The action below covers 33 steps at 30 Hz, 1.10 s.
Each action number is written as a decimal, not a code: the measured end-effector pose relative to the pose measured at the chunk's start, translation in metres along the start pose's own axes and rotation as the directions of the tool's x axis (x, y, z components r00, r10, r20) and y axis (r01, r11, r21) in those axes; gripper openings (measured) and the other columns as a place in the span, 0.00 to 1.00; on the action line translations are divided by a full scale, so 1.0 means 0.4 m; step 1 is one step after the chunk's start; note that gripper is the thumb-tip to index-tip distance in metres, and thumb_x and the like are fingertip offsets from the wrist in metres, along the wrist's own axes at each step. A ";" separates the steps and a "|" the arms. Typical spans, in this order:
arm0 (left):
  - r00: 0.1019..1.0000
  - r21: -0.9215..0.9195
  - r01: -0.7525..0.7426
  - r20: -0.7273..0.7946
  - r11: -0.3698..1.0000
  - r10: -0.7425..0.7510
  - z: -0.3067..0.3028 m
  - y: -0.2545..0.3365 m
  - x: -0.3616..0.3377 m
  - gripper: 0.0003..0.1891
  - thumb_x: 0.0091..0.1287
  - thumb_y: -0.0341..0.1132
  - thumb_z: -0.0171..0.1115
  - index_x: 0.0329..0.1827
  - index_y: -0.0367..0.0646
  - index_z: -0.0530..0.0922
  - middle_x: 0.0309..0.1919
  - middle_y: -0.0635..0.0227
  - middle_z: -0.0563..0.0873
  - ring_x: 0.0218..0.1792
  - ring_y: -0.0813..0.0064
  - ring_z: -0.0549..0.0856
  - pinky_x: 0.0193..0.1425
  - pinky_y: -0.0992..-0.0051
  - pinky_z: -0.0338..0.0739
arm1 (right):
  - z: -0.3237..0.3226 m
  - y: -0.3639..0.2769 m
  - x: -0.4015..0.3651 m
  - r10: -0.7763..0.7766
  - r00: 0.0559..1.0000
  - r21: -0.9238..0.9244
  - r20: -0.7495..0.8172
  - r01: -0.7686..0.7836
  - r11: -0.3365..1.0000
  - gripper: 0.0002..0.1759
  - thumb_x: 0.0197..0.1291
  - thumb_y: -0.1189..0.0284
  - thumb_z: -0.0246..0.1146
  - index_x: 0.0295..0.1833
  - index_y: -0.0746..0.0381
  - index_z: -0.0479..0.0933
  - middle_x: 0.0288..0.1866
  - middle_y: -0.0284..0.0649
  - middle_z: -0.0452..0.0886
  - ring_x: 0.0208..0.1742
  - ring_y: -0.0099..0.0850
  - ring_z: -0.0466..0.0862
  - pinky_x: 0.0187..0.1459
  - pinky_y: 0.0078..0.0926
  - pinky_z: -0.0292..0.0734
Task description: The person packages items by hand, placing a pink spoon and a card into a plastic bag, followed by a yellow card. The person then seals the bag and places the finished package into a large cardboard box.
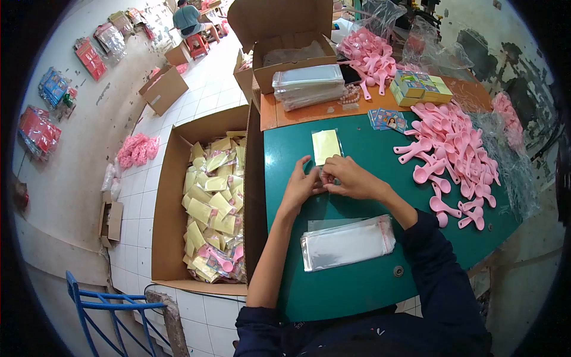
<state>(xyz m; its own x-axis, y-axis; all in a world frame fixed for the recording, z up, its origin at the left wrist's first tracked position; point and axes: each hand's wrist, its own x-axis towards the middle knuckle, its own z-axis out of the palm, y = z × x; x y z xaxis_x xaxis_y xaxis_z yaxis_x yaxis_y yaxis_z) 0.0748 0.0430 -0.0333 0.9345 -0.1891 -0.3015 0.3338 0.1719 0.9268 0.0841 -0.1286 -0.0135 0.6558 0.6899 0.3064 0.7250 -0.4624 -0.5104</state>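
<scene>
On the green tabletop (357, 202), a clear plastic bag with a pale yellow card (326, 147) inside lies in front of my hands. My left hand (301, 185) is closed at the bag's near end, its index finger pointing away from me. From the other side, my right hand (351, 179) pinches that same end, fingertips close to those of the left. My fingers cover the near end, so any spoon or fold there is hidden. Closer to my body lies a stack of flat clear plastic bags (348, 244).
Pink measuring spoons (452, 143) are heaped at the right, near small picture cards (386, 120) and yellow boxes (419, 89). A tall cardboard box (169, 238) at the left holds many packed bags. More bags (309, 83) sit behind. A person (187, 21) sits far back.
</scene>
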 end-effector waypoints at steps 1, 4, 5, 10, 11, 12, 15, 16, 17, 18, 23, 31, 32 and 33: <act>0.999 0.074 -0.026 0.032 0.997 0.024 0.003 0.008 0.012 0.28 0.66 0.27 0.53 0.68 0.43 0.56 0.36 0.57 0.83 0.36 0.73 0.84 0.41 0.75 0.82 | -0.005 -0.008 -0.003 -0.032 0.999 -0.048 0.004 0.032 0.998 0.09 0.51 0.71 0.65 0.33 0.62 0.73 0.34 0.40 0.74 0.36 0.33 0.76 0.40 0.29 0.72; 0.991 0.159 -0.136 0.027 0.978 0.134 0.015 -0.010 0.038 0.26 0.67 0.27 0.53 0.67 0.42 0.56 0.37 0.57 0.82 0.36 0.74 0.84 0.40 0.77 0.81 | -0.043 0.009 -0.020 0.009 0.991 0.158 0.136 -0.031 0.987 0.09 0.53 0.71 0.65 0.35 0.62 0.73 0.34 0.38 0.74 0.38 0.30 0.77 0.41 0.27 0.72; 0.984 0.168 -0.174 0.010 0.970 0.175 0.017 -0.021 0.047 0.26 0.67 0.27 0.52 0.67 0.42 0.56 0.37 0.56 0.82 0.37 0.74 0.84 0.40 0.77 0.81 | -0.065 0.026 -0.035 0.035 0.979 0.279 0.202 -0.092 0.956 0.09 0.53 0.70 0.65 0.36 0.62 0.73 0.33 0.36 0.73 0.39 0.28 0.77 0.42 0.26 0.72; 0.982 0.077 -0.160 0.108 0.984 0.152 0.006 -0.011 0.029 0.18 0.68 0.25 0.49 0.62 0.40 0.67 0.37 0.59 0.84 0.36 0.77 0.84 0.40 0.81 0.81 | -0.380 0.179 -0.242 0.528 0.849 0.620 0.040 -0.435 0.653 0.07 0.59 0.73 0.62 0.41 0.61 0.73 0.38 0.31 0.74 0.42 0.21 0.76 0.43 0.19 0.73; 0.982 0.098 -0.153 0.127 0.983 0.140 0.005 -0.010 0.030 0.17 0.68 0.25 0.48 0.60 0.39 0.70 0.36 0.60 0.84 0.35 0.78 0.84 0.39 0.82 0.81 | -0.457 0.223 -0.296 0.640 0.756 0.564 -0.135 -0.472 0.677 0.09 0.57 0.74 0.62 0.43 0.65 0.74 0.41 0.35 0.77 0.43 0.22 0.77 0.44 0.21 0.73; 0.979 0.099 -0.154 0.152 0.983 0.138 0.007 -0.010 0.032 0.13 0.69 0.26 0.47 0.53 0.37 0.76 0.36 0.62 0.84 0.36 0.80 0.83 0.39 0.83 0.81 | -0.497 0.335 -0.383 0.468 0.655 -0.028 -0.593 -0.597 0.802 0.12 0.56 0.76 0.60 0.45 0.67 0.73 0.44 0.41 0.80 0.42 0.26 0.79 0.45 0.24 0.74; 0.976 0.224 -0.144 0.192 0.964 0.101 0.005 -0.019 0.048 0.13 0.71 0.29 0.47 0.52 0.35 0.76 0.39 0.64 0.83 0.38 0.81 0.82 0.44 0.82 0.79 | -0.509 0.336 -0.392 0.597 0.415 -0.246 -0.687 -0.905 0.346 0.17 0.56 0.81 0.55 0.52 0.68 0.71 0.47 0.46 0.79 0.45 0.31 0.78 0.46 0.27 0.75; 0.979 0.211 -0.139 0.179 0.967 0.102 0.007 -0.014 0.047 0.13 0.71 0.30 0.47 0.51 0.34 0.76 0.40 0.64 0.83 0.38 0.81 0.82 0.44 0.82 0.79 | -0.446 0.321 -0.355 0.514 0.537 -0.147 -0.669 -0.773 0.617 0.20 0.55 0.83 0.53 0.56 0.68 0.68 0.50 0.46 0.76 0.47 0.33 0.77 0.47 0.29 0.75; 0.981 0.201 -0.132 0.164 0.971 0.099 0.010 -0.008 0.042 0.13 0.71 0.31 0.47 0.51 0.34 0.77 0.40 0.64 0.83 0.38 0.81 0.82 0.44 0.82 0.79 | -0.383 0.306 -0.317 0.419 0.648 -0.031 -0.636 -0.564 0.825 0.24 0.54 0.84 0.52 0.59 0.67 0.65 0.52 0.46 0.73 0.49 0.35 0.76 0.47 0.31 0.75; 0.984 0.195 -0.121 0.150 0.973 0.092 0.011 -0.006 0.037 0.13 0.72 0.32 0.47 0.50 0.33 0.77 0.40 0.64 0.83 0.39 0.82 0.82 0.45 0.82 0.78 | -0.293 0.273 -0.262 0.361 0.806 0.284 -0.470 -0.249 0.926 0.28 0.50 0.83 0.56 0.60 0.65 0.63 0.55 0.46 0.67 0.51 0.38 0.74 0.47 0.32 0.75; 0.978 -0.049 -0.102 0.178 0.994 0.109 0.001 0.001 0.026 0.14 0.71 0.30 0.45 0.53 0.33 0.75 0.42 0.63 0.83 0.42 0.80 0.82 0.47 0.83 0.77 | -0.016 0.066 -0.041 0.030 0.966 -0.070 -0.259 -0.049 0.996 0.29 0.45 0.76 0.68 0.54 0.61 0.65 0.48 0.44 0.66 0.45 0.39 0.75 0.48 0.33 0.74; 0.973 0.048 -0.180 0.156 0.982 0.171 -0.013 0.013 0.009 0.12 0.67 0.23 0.49 0.53 0.39 0.72 0.47 0.59 0.79 0.46 0.76 0.82 0.45 0.78 0.82 | -0.004 0.106 -0.038 0.187 0.907 0.214 -0.377 -0.111 0.971 0.08 0.51 0.78 0.65 0.36 0.64 0.74 0.41 0.42 0.70 0.40 0.34 0.77 0.41 0.28 0.76; 0.963 0.151 -0.246 0.152 0.957 0.223 -0.014 0.015 0.011 0.12 0.66 0.22 0.50 0.51 0.39 0.72 0.47 0.60 0.79 0.46 0.75 0.82 0.42 0.78 0.83 | -0.008 0.108 -0.040 0.231 0.905 0.274 -0.357 -0.135 0.952 0.08 0.51 0.78 0.66 0.36 0.64 0.74 0.41 0.41 0.70 0.40 0.33 0.77 0.41 0.26 0.76; 0.950 0.252 -0.303 0.152 0.919 0.272 -0.011 0.026 0.003 0.11 0.66 0.22 0.52 0.50 0.38 0.73 0.47 0.60 0.79 0.47 0.74 0.83 0.39 0.78 0.84 | -0.009 0.108 -0.042 0.250 0.904 0.308 -0.347 -0.142 0.941 0.08 0.51 0.78 0.66 0.35 0.64 0.74 0.41 0.41 0.70 0.40 0.31 0.77 0.41 0.26 0.76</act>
<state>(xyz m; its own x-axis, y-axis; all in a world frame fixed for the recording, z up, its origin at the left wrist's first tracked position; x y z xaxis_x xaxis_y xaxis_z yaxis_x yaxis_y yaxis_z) 0.0798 0.0487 -0.0251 0.9601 -0.2796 -0.0005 -0.0077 -0.0284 0.9996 0.1050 -0.1623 -0.0377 0.8469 0.3155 0.4281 0.5243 -0.3611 -0.7711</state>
